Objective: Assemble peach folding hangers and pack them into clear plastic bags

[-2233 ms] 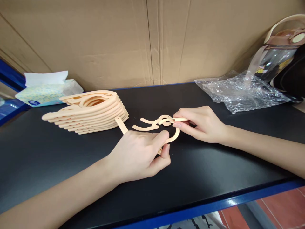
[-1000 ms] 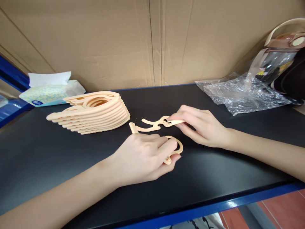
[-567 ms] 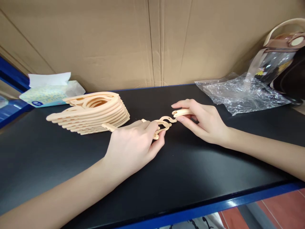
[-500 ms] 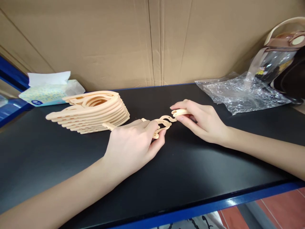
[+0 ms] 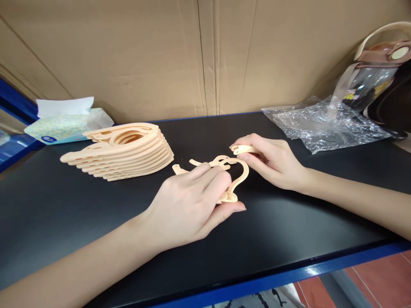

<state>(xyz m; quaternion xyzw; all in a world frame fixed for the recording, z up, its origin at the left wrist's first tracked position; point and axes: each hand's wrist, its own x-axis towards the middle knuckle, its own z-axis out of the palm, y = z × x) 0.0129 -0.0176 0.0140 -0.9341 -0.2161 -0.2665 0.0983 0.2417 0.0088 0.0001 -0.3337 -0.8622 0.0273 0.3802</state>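
- Left hand (image 5: 189, 201) sits farther right and nearer the front than a moment ago; the hook of its curved hanger part (image 5: 245, 172) now extends outward to the right. Right hand (image 5: 269, 162) remains near its previous position.
- Backing: cardboard panel (image 5: 144, 60), upright behind the work area.
- Work surface: black tabletop (image 5: 289, 231) with a blue front edge.
- Right rear: crumpled plastic bag (image 5: 321, 122), clear, lying flat in front of the bottle (image 5: 372, 85), which has a brown lid and a raised handle.
- Left side: hanger stack (image 5: 128, 156), peach-coloured, several layers deep; tissue pack (image 5: 64, 126) directly behind it, one sheet protruding.
- Left hand state: fingers closed around the curved hanger part, thumb extended below it, just above the tabletop near its centre.
- Right hand state: thumb and fingers pinch the short part (image 5: 243, 149), its slotted end facing left.
- Between the hands: loose parts (image 5: 218, 159), curved, on the tabletop; the hook partly covers them in view. Whether it touches them cannot be determined.
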